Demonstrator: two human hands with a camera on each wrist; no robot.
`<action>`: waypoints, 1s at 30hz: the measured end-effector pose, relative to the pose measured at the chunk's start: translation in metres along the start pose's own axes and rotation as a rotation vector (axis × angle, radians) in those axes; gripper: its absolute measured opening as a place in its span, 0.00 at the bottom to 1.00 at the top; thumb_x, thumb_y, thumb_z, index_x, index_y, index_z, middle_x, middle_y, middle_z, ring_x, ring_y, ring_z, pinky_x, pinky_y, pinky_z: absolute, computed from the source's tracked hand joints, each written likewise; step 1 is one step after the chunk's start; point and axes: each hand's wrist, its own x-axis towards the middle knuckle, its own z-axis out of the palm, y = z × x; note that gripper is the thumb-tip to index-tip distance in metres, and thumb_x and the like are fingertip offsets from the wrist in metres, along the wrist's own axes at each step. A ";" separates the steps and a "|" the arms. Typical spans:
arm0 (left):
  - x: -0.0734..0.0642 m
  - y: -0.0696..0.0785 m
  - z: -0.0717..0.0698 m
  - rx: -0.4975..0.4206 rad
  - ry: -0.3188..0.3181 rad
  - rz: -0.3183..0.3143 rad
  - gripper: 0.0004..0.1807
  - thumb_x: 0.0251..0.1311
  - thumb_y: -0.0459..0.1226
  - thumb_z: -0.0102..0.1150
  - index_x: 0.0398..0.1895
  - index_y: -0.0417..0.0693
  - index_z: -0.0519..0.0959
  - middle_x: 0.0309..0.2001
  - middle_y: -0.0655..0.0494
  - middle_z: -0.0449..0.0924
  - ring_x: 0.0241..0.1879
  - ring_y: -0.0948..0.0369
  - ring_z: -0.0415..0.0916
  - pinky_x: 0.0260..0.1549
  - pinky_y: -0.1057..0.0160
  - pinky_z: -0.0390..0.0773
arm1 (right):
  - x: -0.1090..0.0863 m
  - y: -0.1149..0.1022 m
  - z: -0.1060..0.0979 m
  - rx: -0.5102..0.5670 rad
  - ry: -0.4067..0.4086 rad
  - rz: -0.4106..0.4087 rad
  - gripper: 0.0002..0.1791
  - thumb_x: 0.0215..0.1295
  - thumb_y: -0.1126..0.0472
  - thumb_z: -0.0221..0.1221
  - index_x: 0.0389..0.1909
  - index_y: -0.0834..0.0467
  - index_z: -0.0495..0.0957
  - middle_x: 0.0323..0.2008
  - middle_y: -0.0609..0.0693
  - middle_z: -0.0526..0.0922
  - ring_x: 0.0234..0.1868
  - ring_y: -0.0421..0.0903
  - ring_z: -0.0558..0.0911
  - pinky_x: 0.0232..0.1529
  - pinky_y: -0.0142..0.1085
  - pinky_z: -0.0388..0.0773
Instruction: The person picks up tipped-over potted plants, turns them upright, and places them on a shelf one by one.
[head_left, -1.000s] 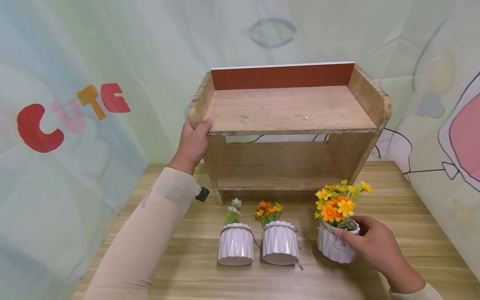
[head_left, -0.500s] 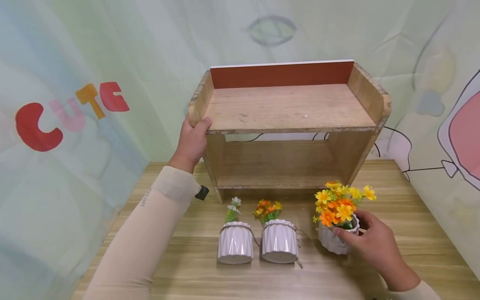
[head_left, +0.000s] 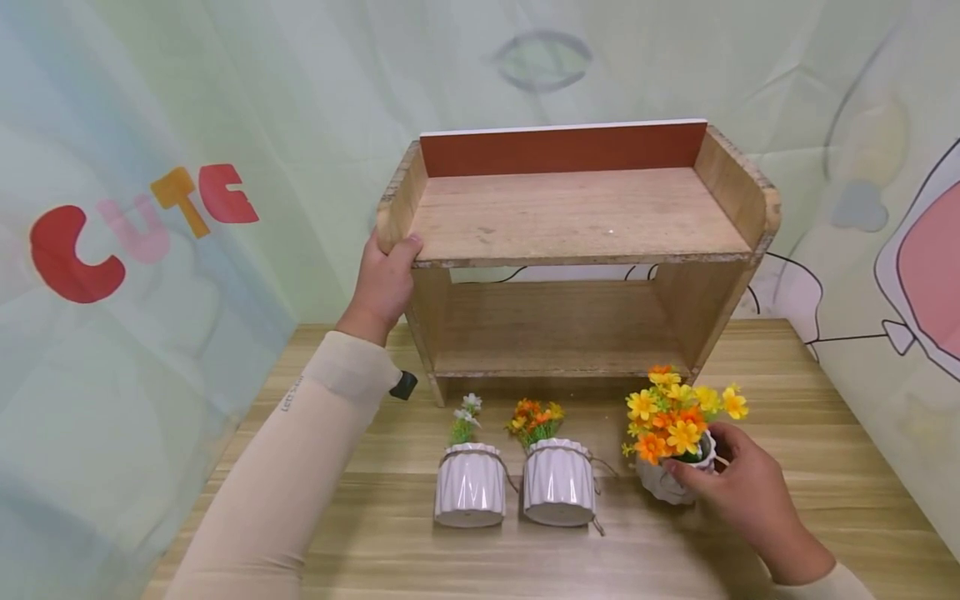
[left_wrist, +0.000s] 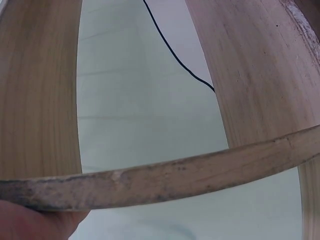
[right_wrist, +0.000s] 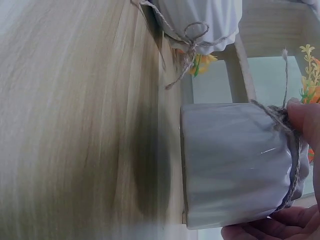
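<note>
In the head view, my left hand (head_left: 381, 282) grips the left side panel of a two-tier wooden shelf (head_left: 585, 212), thumb at the front edge of the upper board. My right hand (head_left: 750, 492) pinches the rim of a white fluted flowerpot (head_left: 666, 483) with yellow and orange artificial flowers (head_left: 678, 417), in front of the shelf's right leg. Twine circles that pot (right_wrist: 235, 160) in the right wrist view, its base close over the tabletop. Left of it, two similar pots lie on their sides, bases towards me: one with white flowers (head_left: 470, 492), one with orange flowers (head_left: 558, 487).
The shelf stands at the back of a wood-grain table (head_left: 375, 542). Printed fabric walls enclose it, with the letters CUTE (head_left: 69, 254) on the left. A loose twine end (head_left: 598, 525) trails beside the middle pot.
The right-hand pot has tipped, its flowers leaning more towards me and its base swinging back towards the shelf. The left hand, shelf and two lying pots have stayed put.
</note>
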 end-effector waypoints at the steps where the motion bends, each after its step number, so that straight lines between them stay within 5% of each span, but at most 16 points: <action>1: 0.000 0.000 0.000 -0.001 0.000 0.000 0.39 0.75 0.49 0.47 0.85 0.49 0.52 0.77 0.42 0.61 0.72 0.50 0.65 0.75 0.47 0.62 | 0.000 0.000 0.001 0.000 0.002 -0.005 0.41 0.53 0.50 0.81 0.59 0.70 0.75 0.52 0.68 0.84 0.49 0.58 0.84 0.37 0.27 0.79; 7: 0.000 0.001 0.000 0.003 0.002 -0.006 0.40 0.75 0.50 0.48 0.85 0.48 0.50 0.77 0.42 0.61 0.72 0.50 0.64 0.76 0.48 0.61 | 0.000 0.001 0.003 0.010 -0.003 -0.016 0.42 0.53 0.51 0.81 0.60 0.71 0.74 0.54 0.71 0.83 0.50 0.62 0.85 0.40 0.30 0.82; 15: 0.000 0.000 0.000 0.006 0.005 -0.031 0.40 0.75 0.51 0.47 0.85 0.52 0.50 0.78 0.44 0.59 0.73 0.50 0.63 0.76 0.47 0.60 | 0.001 0.001 0.004 -0.011 -0.031 0.007 0.52 0.54 0.50 0.81 0.67 0.80 0.67 0.60 0.80 0.77 0.57 0.72 0.82 0.52 0.55 0.84; 30: 0.002 -0.003 0.000 -0.026 0.002 -0.002 0.38 0.75 0.49 0.48 0.84 0.51 0.53 0.76 0.44 0.62 0.70 0.50 0.65 0.75 0.48 0.63 | 0.001 0.000 0.006 -0.027 -0.044 -0.010 0.52 0.51 0.47 0.82 0.66 0.76 0.70 0.62 0.79 0.76 0.60 0.73 0.80 0.56 0.61 0.80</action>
